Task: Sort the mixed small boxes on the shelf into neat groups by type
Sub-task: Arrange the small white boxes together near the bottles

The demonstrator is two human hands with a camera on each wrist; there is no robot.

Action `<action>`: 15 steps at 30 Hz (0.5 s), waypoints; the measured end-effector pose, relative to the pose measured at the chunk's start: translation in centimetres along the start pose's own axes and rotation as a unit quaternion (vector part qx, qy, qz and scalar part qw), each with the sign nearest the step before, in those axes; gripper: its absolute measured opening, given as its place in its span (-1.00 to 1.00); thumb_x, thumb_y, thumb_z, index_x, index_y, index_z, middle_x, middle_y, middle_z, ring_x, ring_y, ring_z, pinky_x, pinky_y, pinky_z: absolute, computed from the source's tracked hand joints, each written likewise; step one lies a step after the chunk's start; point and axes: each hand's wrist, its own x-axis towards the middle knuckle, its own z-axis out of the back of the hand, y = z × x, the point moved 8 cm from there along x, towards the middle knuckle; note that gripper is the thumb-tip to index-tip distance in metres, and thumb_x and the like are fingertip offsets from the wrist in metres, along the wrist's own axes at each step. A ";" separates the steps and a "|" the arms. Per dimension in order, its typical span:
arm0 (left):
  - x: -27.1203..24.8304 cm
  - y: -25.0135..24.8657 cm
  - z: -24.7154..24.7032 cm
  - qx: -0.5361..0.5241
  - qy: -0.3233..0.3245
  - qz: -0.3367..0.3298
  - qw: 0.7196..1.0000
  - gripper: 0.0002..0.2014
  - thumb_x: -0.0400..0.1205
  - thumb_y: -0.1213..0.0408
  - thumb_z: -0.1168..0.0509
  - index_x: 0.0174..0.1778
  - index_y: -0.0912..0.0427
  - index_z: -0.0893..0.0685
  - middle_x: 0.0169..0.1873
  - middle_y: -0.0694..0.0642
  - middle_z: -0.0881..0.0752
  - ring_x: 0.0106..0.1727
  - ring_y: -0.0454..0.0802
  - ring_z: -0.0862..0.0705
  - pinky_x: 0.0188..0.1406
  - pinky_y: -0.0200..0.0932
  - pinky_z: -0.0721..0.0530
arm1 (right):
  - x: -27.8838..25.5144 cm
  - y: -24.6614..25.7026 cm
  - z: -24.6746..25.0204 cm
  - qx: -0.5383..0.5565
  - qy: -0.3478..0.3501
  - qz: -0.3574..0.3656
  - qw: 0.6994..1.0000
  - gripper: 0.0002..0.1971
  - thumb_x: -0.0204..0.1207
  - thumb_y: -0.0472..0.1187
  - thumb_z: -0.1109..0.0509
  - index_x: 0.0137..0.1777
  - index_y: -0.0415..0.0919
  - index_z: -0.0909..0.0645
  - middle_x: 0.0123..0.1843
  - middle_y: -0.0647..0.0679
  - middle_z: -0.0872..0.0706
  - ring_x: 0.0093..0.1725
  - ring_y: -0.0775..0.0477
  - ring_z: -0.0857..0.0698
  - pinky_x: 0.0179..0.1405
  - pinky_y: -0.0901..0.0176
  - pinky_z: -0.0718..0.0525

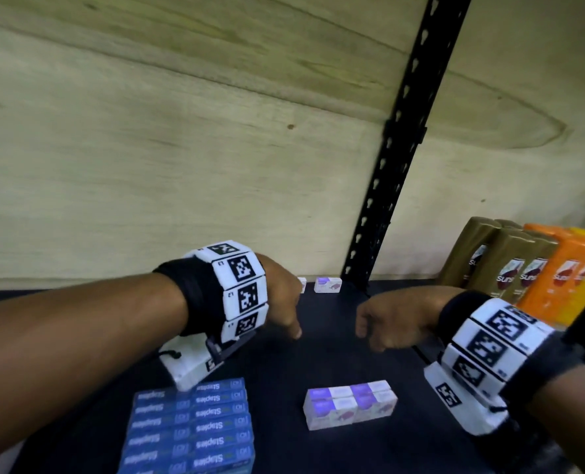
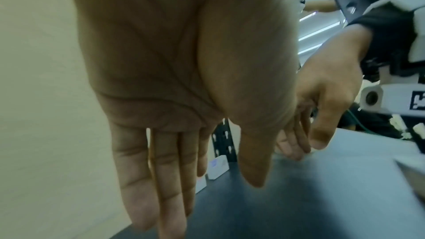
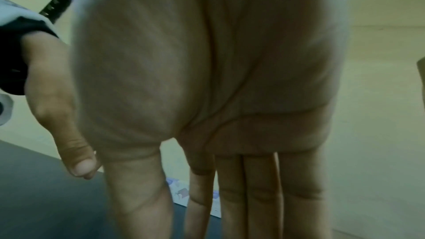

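Note:
Both hands hover empty over the dark shelf [image 1: 322,357]. My left hand [image 1: 284,309] has straight fingers pointing down, as the left wrist view shows [image 2: 202,166]. My right hand [image 1: 373,333] is also open with straight fingers [image 3: 197,197]. Two white-and-purple boxes stand at the back wall; one [image 1: 327,284] shows fully, the other [image 1: 303,283] is partly hidden behind my left hand. A tight group of white-and-purple boxes [image 1: 349,407] sits near the front. Blue Staples boxes [image 1: 188,429] lie in neat rows at the front left.
A black perforated upright [image 1: 387,200] stands at the back, right of the two back boxes. Brown packs [image 1: 503,261] and orange packs [image 1: 564,278] fill the right end of the shelf. A plywood wall [image 1: 181,148] closes the back.

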 end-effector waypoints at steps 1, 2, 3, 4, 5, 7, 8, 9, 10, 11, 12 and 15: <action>0.4 0.9 0.2 0.015 -0.020 0.016 1.000 -0.47 0.58 -0.19 -0.32 0.22 0.21 -0.60 0.13 0.13 -0.69 0.00 0.04 -0.67 -0.07 -0.15 -0.57 | 0.5 -0.2 0.3 0.001 -0.013 -0.002 1.000 -0.68 0.57 -0.14 -0.41 0.32 -0.05 -0.63 0.06 0.10 -0.68 0.03 0.03 -0.62 0.05 0.17 -0.60; 0.7 1.7 0.6 0.034 -0.044 0.030 0.998 -0.45 0.59 -0.19 -0.30 0.28 0.20 -0.59 0.16 0.12 -0.70 0.08 0.07 -0.69 0.00 -0.11 -0.60 | 1.0 -0.4 0.5 0.001 -0.020 -0.007 1.000 -0.68 0.57 -0.11 -0.41 0.32 -0.04 -0.63 0.05 0.11 -0.66 0.03 0.03 -0.62 0.03 0.18 -0.57; 0.9 2.3 0.8 0.048 -0.063 0.040 0.996 -0.45 0.60 -0.17 -0.28 0.34 0.19 -0.56 0.18 0.12 -0.70 0.13 0.09 -0.68 0.05 -0.08 -0.61 | 1.5 -0.7 0.7 0.000 -0.024 -0.013 1.000 -0.68 0.58 -0.07 -0.42 0.32 -0.05 -0.62 0.08 0.11 -0.67 0.06 0.01 -0.63 0.04 0.18 -0.56; 1.2 2.7 1.0 0.054 -0.074 0.046 0.995 -0.46 0.63 -0.14 -0.26 0.38 0.17 -0.52 0.18 0.12 -0.69 0.15 0.10 -0.68 0.07 -0.07 -0.61 | 2.1 -1.0 0.9 -0.003 -0.028 -0.017 0.999 -0.67 0.59 -0.04 -0.42 0.31 -0.09 -0.63 0.13 0.07 -0.71 0.10 -0.03 -0.66 0.07 0.14 -0.59; 1.4 3.0 1.2 0.057 -0.083 0.050 0.994 -0.48 0.64 -0.11 -0.25 0.40 0.17 -0.49 0.19 0.11 -0.68 0.16 0.10 -0.68 0.06 -0.08 -0.61 | 2.6 -1.2 1.1 -0.007 -0.030 -0.021 0.999 -0.65 0.59 -0.02 -0.41 0.32 -0.12 -0.63 0.20 0.00 -0.74 0.16 -0.08 -0.69 0.13 0.08 -0.60; 2.1 3.5 1.6 0.063 -0.102 0.054 0.991 -0.50 0.66 -0.07 -0.25 0.42 0.16 -0.47 0.21 0.11 -0.67 0.16 0.10 -0.68 -0.04 -0.13 -0.56 | 3.7 -1.8 1.8 -0.014 -0.044 -0.028 0.999 -0.60 0.61 0.02 -0.40 0.39 -0.11 -0.59 0.30 -0.03 -0.70 0.23 -0.09 -0.67 0.19 0.05 -0.58; 2.5 3.6 1.8 0.067 -0.109 0.054 0.990 -0.50 0.66 -0.06 -0.26 0.43 0.17 -0.46 0.22 0.12 -0.67 0.16 0.11 -0.68 -0.07 -0.13 -0.54 | 4.2 -2.1 2.2 -0.011 -0.057 -0.030 0.998 -0.58 0.61 0.03 -0.41 0.41 -0.07 -0.55 0.32 -0.01 -0.67 0.22 -0.07 -0.65 0.20 0.07 -0.56; 3.0 3.7 2.1 0.069 -0.115 0.053 0.989 -0.49 0.66 -0.06 -0.26 0.44 0.17 -0.46 0.23 0.12 -0.66 0.16 0.11 -0.67 -0.09 -0.12 -0.53 | 4.9 -2.3 2.6 -0.006 -0.074 -0.030 0.997 -0.57 0.60 0.04 -0.42 0.43 -0.03 -0.51 0.33 0.01 -0.65 0.22 -0.07 -0.63 0.19 0.09 -0.56; 3.4 3.7 2.3 0.071 -0.120 0.050 0.989 -0.49 0.66 -0.06 -0.25 0.44 0.16 -0.45 0.22 0.13 -0.66 0.15 0.11 -0.67 -0.09 -0.11 -0.53 | 5.6 -2.6 3.0 -0.001 -0.090 -0.028 0.996 -0.56 0.59 0.04 -0.43 0.43 -0.01 -0.48 0.34 0.01 -0.64 0.22 -0.07 -0.63 0.18 0.10 -0.56; 4.0 3.7 2.5 0.076 -0.125 0.048 0.988 -0.49 0.67 -0.06 -0.25 0.44 0.16 -0.45 0.22 0.14 -0.65 0.14 0.12 -0.67 -0.11 -0.10 -0.53 | 6.3 -2.8 3.4 0.004 -0.107 -0.027 0.994 -0.55 0.58 0.03 -0.44 0.42 0.01 -0.48 0.34 0.00 -0.64 0.23 -0.08 -0.63 0.17 0.10 -0.57; 4.6 3.7 2.7 0.083 -0.128 0.050 0.987 -0.50 0.67 -0.06 -0.25 0.43 0.17 -0.47 0.22 0.14 -0.65 0.12 0.12 -0.67 -0.13 -0.11 -0.52 | 7.0 -3.1 3.8 0.009 -0.121 -0.026 0.992 -0.55 0.57 0.02 -0.45 0.41 0.01 -0.48 0.35 -0.01 -0.64 0.24 -0.09 -0.64 0.17 0.10 -0.57; 6.3 4.0 2.9 0.106 -0.138 0.061 0.983 -0.62 0.65 -0.05 -0.26 0.25 0.13 -0.61 0.12 0.09 -0.70 -0.07 0.04 -0.63 -0.39 -0.25 -0.40 | 8.8 -3.3 4.5 0.003 -0.133 -0.022 0.991 -0.53 0.59 -0.04 -0.45 0.47 -0.02 -0.45 0.39 -0.06 -0.61 0.30 -0.13 -0.63 0.19 0.09 -0.58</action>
